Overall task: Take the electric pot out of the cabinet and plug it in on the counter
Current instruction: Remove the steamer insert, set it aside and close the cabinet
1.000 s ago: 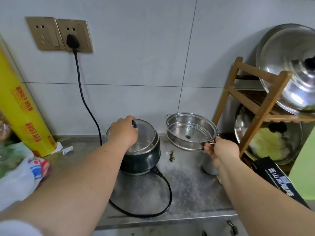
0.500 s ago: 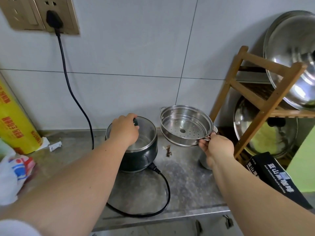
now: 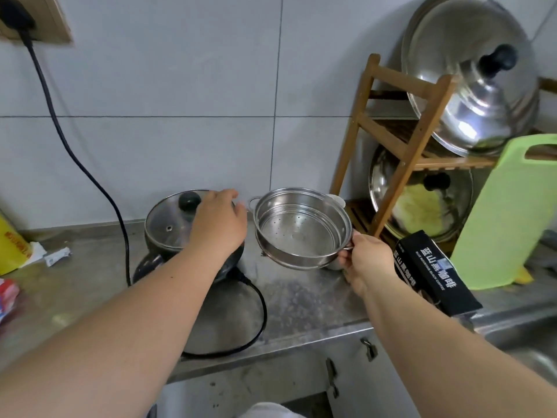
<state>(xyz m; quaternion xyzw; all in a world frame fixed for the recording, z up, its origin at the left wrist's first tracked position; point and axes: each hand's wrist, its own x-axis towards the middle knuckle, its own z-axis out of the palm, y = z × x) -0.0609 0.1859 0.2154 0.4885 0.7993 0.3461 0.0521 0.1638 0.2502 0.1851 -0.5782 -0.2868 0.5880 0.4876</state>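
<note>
The dark electric pot (image 3: 150, 263) stands on the steel counter (image 3: 301, 303) under a glass lid (image 3: 168, 224) with a black knob (image 3: 189, 200). Its black cord (image 3: 81, 167) runs up to a plug (image 3: 15, 15) in the wall socket (image 3: 57, 25) at top left. My left hand (image 3: 218, 226) hovers over the lid's right edge, fingers relaxed and pointing right, off the knob. My right hand (image 3: 363, 259) grips the right handle of a steel steamer basket (image 3: 301, 227), held tilted just right of the pot.
A wooden rack (image 3: 401, 146) at the right holds two big steel lids (image 3: 470, 95). A green cutting board (image 3: 506, 221) leans beside it, with a black box (image 3: 431, 273) in front. A yellow roll (image 3: 9, 251) stands at far left; a sink edge (image 3: 524, 336) shows at lower right.
My left hand has come off the lid knob and slid right toward the steamer basket. The basket has come down and tilted beside the pot. The view has panned right.
</note>
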